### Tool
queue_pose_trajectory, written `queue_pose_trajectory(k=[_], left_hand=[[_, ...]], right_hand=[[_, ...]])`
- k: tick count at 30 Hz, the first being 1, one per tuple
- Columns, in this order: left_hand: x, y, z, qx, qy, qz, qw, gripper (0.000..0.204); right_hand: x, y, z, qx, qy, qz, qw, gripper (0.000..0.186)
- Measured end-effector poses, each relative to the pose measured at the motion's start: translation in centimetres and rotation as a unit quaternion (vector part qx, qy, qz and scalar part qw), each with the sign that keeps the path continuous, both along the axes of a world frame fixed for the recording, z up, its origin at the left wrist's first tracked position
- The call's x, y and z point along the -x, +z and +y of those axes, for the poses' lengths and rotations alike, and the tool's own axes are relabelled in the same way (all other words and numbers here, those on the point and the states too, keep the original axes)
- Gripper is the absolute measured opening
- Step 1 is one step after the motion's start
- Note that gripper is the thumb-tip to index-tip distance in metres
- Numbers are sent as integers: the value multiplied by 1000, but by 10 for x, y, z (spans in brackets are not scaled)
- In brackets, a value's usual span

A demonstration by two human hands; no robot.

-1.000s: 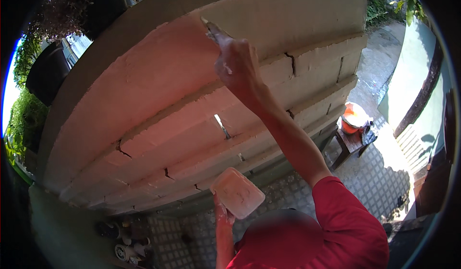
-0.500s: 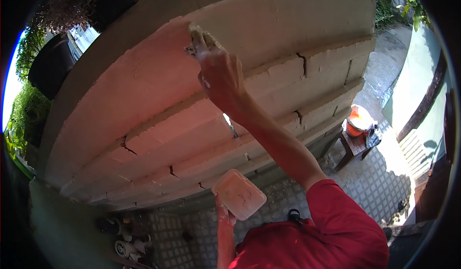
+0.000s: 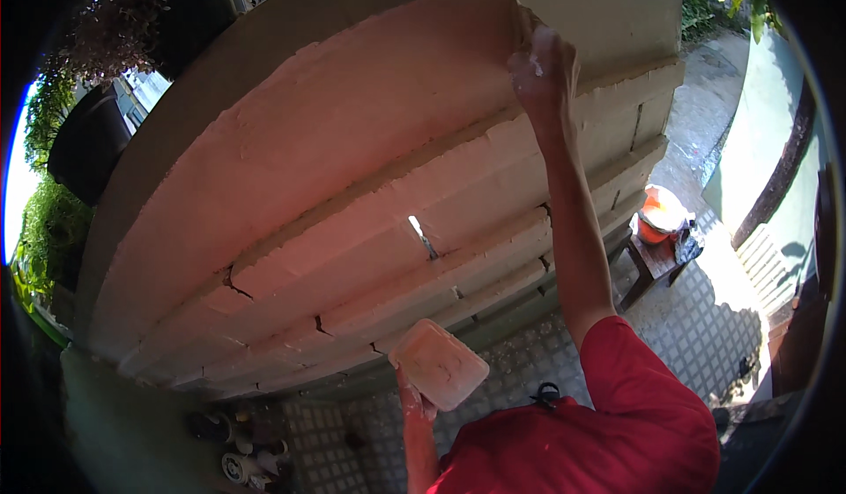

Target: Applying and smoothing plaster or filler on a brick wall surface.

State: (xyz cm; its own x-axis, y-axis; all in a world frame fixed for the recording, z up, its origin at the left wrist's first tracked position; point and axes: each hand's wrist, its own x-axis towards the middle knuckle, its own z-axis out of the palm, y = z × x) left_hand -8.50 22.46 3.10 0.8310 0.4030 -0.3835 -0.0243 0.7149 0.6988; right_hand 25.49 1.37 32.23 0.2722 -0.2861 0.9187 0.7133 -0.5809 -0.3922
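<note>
Pink-to-beige wall (image 3: 370,133), red shirt (image 3: 582,450) at five
Pinkish tub (image 3: 441,364) at six, orange-and-white bucket (image 3: 654,230) at three, grey grid-patterned floor (image 3: 692,322).

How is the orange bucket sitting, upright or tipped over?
Upright: the orange bucket stands with its base on the brown stool, pale rim on top.

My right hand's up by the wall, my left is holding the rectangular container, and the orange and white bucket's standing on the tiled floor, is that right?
Not quite: the orange and white bucket stands on a wooden stool, not the tiled floor, as the head view shows. Your right hand is up by the wall and your left hand holds the rectangular container.
</note>
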Motion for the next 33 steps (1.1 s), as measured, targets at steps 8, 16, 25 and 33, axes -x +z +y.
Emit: queue_pose_trajectory(k=[8, 16, 25, 33], left_hand=[[-7, 2, -6, 12, -9, 9, 1000, 66], [-8, -9, -5, 16, -22, -15, 1000, 66], [3, -6, 16, 21, 10, 15, 1000, 67], [12, -3, 30, 36, 22, 24, 999, 69]], right_hand=[[93, 3, 113, 119, 134, 29, 983, 61], [1, -12, -28, -37, 104, -66, 992, 12], [15, 8, 8, 33, -28, 50, 998, 24], [106, 3, 135, 113, 89, 83, 986, 48]])
